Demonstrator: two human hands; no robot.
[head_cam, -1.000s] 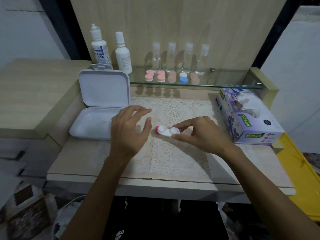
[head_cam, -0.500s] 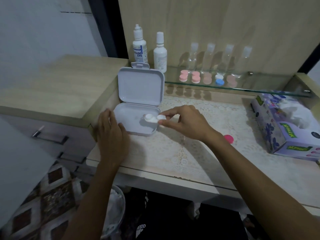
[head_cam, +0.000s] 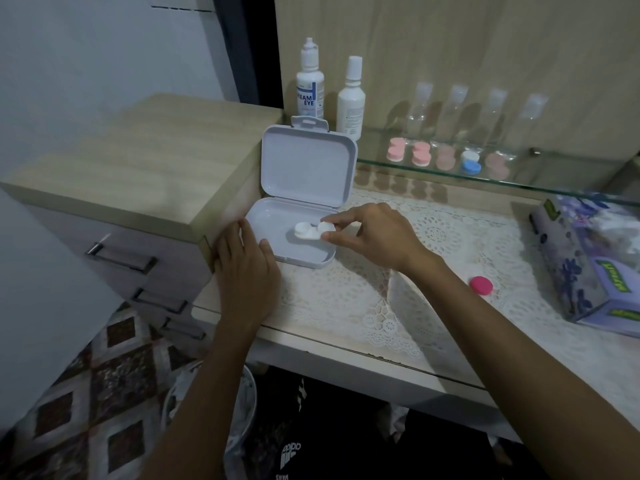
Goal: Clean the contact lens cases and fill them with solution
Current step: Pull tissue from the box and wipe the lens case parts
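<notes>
A white contact lens case (head_cam: pixel 307 231) is held over the tray of an open white plastic box (head_cam: pixel 277 251). My right hand (head_cam: pixel 375 237) pinches the case's right end between thumb and fingers. My left hand (head_cam: pixel 244 271) rests flat on the box's near left corner and holds nothing. A loose pink cap (head_cam: pixel 481 285) lies on the lace mat to the right. Two white solution bottles (head_cam: pixel 311 83) (head_cam: pixel 351 98) stand behind the box's raised lid. Several more lens cases, pink ones (head_cam: pixel 396 150) and a blue-and-white one (head_cam: pixel 470 162), sit on the glass shelf.
A tissue pack (head_cam: pixel 595 271) lies at the table's right end. Several small clear bottles (head_cam: pixel 453 112) stand at the back of the glass shelf (head_cam: pixel 554 188). A wooden drawer cabinet (head_cam: pixel 138 168) adjoins the table on the left. A bin (head_cam: pixel 242 410) sits on the floor below.
My right hand carried the lens case from the mat's middle to the open box; the pink cap stayed on the mat. My left hand moved to the box's corner. The camera turned left.
</notes>
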